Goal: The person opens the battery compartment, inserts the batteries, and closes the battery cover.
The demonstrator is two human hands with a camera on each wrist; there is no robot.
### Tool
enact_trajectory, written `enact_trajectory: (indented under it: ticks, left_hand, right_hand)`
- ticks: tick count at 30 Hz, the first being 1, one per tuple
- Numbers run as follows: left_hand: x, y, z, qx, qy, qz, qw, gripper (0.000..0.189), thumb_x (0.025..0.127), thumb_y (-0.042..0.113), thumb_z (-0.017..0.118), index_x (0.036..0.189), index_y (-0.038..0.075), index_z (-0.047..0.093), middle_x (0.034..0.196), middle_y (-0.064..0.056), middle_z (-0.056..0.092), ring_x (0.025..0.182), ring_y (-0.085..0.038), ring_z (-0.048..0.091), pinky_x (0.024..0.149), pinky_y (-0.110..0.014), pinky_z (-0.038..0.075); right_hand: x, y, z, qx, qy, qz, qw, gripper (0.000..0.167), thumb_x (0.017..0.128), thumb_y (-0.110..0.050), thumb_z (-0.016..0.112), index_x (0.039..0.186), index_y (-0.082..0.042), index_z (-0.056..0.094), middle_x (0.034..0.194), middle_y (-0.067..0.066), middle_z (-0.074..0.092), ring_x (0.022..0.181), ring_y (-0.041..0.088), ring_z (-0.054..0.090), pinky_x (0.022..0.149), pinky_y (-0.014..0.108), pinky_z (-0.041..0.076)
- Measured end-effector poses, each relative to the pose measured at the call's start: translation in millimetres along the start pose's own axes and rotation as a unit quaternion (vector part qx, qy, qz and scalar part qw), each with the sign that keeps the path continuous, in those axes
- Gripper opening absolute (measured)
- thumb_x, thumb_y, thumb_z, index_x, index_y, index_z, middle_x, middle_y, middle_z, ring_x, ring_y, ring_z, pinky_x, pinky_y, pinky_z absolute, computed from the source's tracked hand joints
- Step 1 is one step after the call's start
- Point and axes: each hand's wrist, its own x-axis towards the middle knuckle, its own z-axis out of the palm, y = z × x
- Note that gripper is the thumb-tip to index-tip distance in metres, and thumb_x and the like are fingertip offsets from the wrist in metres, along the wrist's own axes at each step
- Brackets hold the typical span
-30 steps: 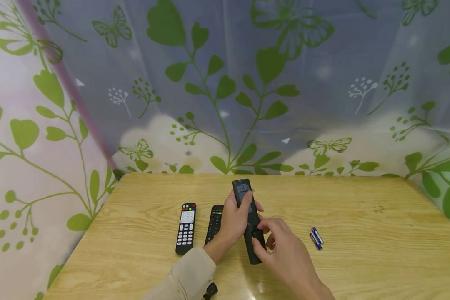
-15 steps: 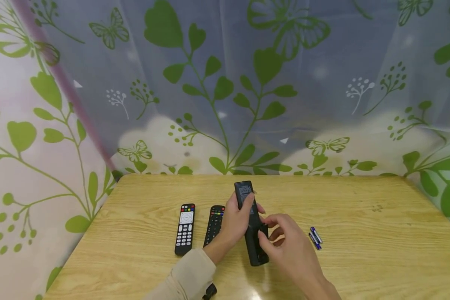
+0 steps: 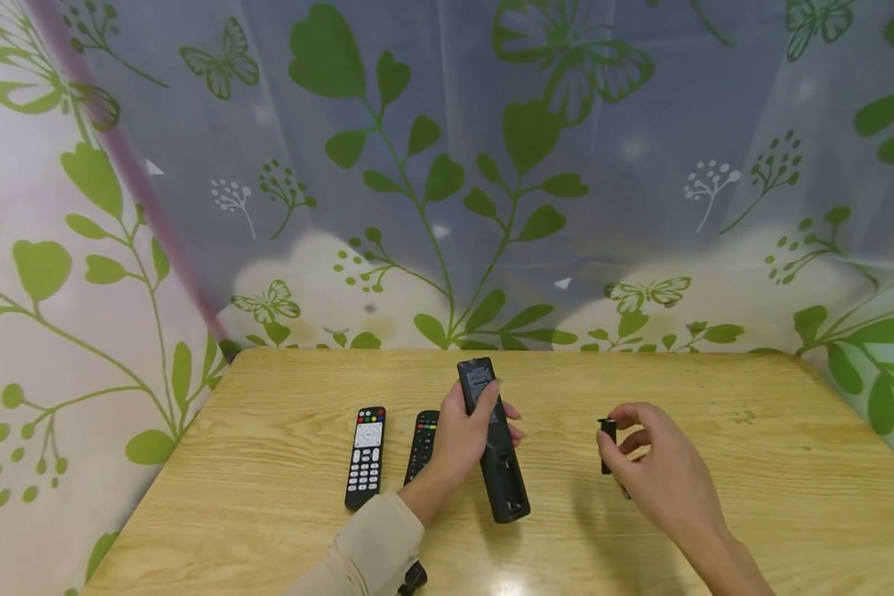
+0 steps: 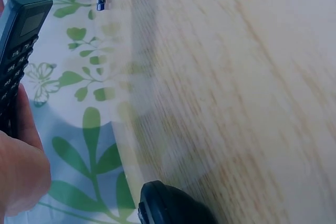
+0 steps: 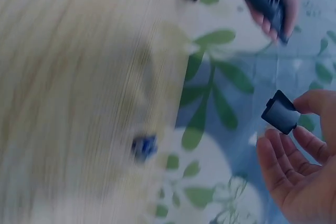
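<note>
My left hand point(image 3: 462, 434) grips a black remote control point(image 3: 501, 463) with its back turned up, thumb lying on the label. The lower part of that back shows an open battery compartment point(image 3: 516, 488) with metal contacts. Off to the right, my right hand point(image 3: 659, 468) pinches a small black battery cover point(image 3: 608, 443) between thumb and fingers. The right wrist view shows the battery cover point(image 5: 282, 113) as a small dark plate held at its edge. Below it on the table lie blue batteries point(image 5: 144, 146), blurred there and mostly hidden behind the right hand in the head view.
A black remote with white buttons point(image 3: 365, 459) lies on the wooden table point(image 3: 298, 389) at left. Another black remote point(image 3: 421, 447) lies beside it, partly under my left forearm. A patterned curtain point(image 3: 387, 165) hangs behind the table's far edge.
My right hand has lifted the battery cover off the remote control and moved right with it, over the batteries. The left hand still holds the remote, nearly in place.
</note>
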Motion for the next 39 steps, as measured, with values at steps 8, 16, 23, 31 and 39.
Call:
enact_trajectory:
  ticks: [8, 16, 23, 31, 39]
  left_hand:
    - [-4.7, 13.3, 2.4, 0.010, -0.011, 0.003, 0.9999, 0.028, 0.102, 0.021, 0.048, 0.123, 0.002, 0.046, 0.088, -0.023, 0.066, 0.068, -0.034, 0.069, 0.063, -0.042, 0.059]
    - [-9.0, 20.0, 2.3, 0.013, -0.012, 0.007, 0.9998, 0.030, 0.102, 0.023, 0.048, 0.125, 0.003, 0.045, 0.088, -0.021, 0.066, 0.070, -0.034, 0.069, 0.063, -0.043, 0.059]
    - [-1.7, 3.5, -2.7, 0.011, -0.010, 0.002, 0.9999, 0.033, 0.102, 0.027, 0.049, 0.126, 0.005, 0.046, 0.088, -0.019, 0.066, 0.069, -0.031, 0.069, 0.064, -0.043, 0.059]
    - [2.8, -4.8, -5.3, 0.024, -0.004, -0.001, 0.9997, 0.036, 0.100, 0.032, 0.050, 0.126, 0.006, 0.047, 0.086, -0.017, 0.067, 0.068, -0.031, 0.069, 0.063, -0.041, 0.059]
    - [2.2, -5.2, -7.7, 0.023, -0.003, -0.007, 0.9997, 0.036, 0.100, 0.034, 0.050, 0.126, 0.008, 0.047, 0.087, -0.016, 0.067, 0.068, -0.031, 0.069, 0.063, -0.040, 0.060]
  right_hand:
    - [11.1, 42.2, -21.6, -0.042, 0.006, 0.013, 0.9990, 0.038, 0.094, -0.039, 0.058, 0.115, -0.007, 0.058, 0.109, 0.011, 0.059, 0.083, 0.023, 0.063, 0.051, 0.030, 0.045]
    - [20.5, 85.3, -34.0, -0.100, -0.050, 0.052, 0.9924, 0.041, 0.094, -0.035, 0.058, 0.116, -0.001, 0.055, 0.111, 0.019, 0.059, 0.081, 0.026, 0.062, 0.047, 0.032, 0.045]
    - [29.6, 112.5, -39.4, -0.122, -0.104, 0.080, 0.9838, 0.040, 0.093, -0.032, 0.059, 0.114, 0.002, 0.056, 0.104, 0.018, 0.060, 0.082, 0.029, 0.061, 0.054, 0.040, 0.048]
    - [36.7, 127.4, -37.3, -0.145, -0.160, 0.092, 0.9720, 0.049, 0.091, -0.040, 0.062, 0.116, 0.002, 0.056, 0.105, 0.021, 0.062, 0.085, 0.035, 0.061, 0.055, 0.043, 0.047]
    - [37.8, 132.3, -28.9, -0.161, -0.178, 0.076, 0.9678, 0.046, 0.091, -0.037, 0.062, 0.113, 0.003, 0.057, 0.104, 0.022, 0.062, 0.087, 0.037, 0.061, 0.057, 0.045, 0.048]
